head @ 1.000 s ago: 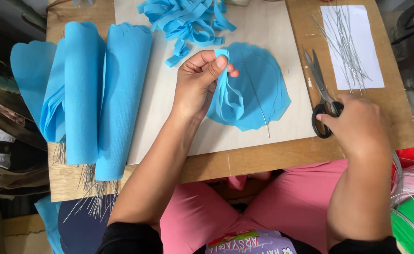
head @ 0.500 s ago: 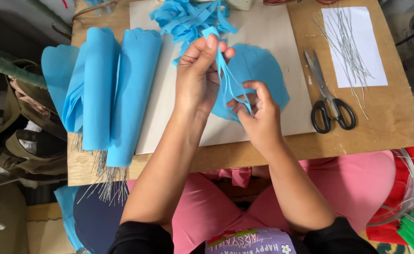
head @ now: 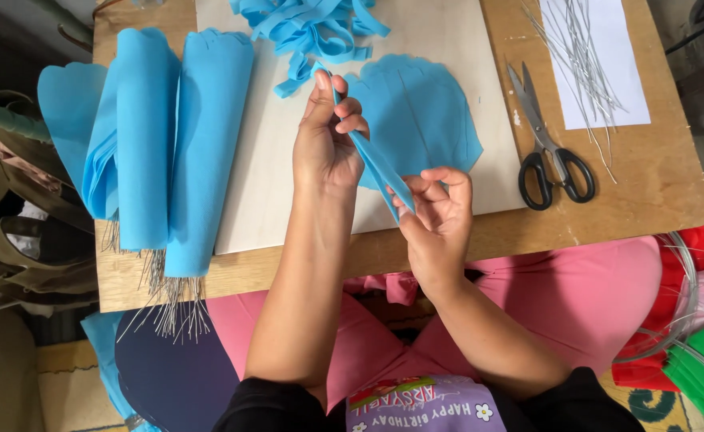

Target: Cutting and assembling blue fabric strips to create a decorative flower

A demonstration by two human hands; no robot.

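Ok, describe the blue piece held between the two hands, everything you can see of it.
The folded blue piece is a narrow, flat strip of thin, matte, paper-like sheet, sky blue. It runs diagonally, upper end pinched by the left hand, lower end pinched by the right hand. It is stretched fairly straight between them, held above the pale board, in front of a flat blue petal sheet.

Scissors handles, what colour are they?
Black, with silver blades; the scissors lie on the board, clearest in the head view.

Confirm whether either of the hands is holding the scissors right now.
No: the scissors lie on the wooden board, while the left hand and right hand both pinch a folded blue paper strip.
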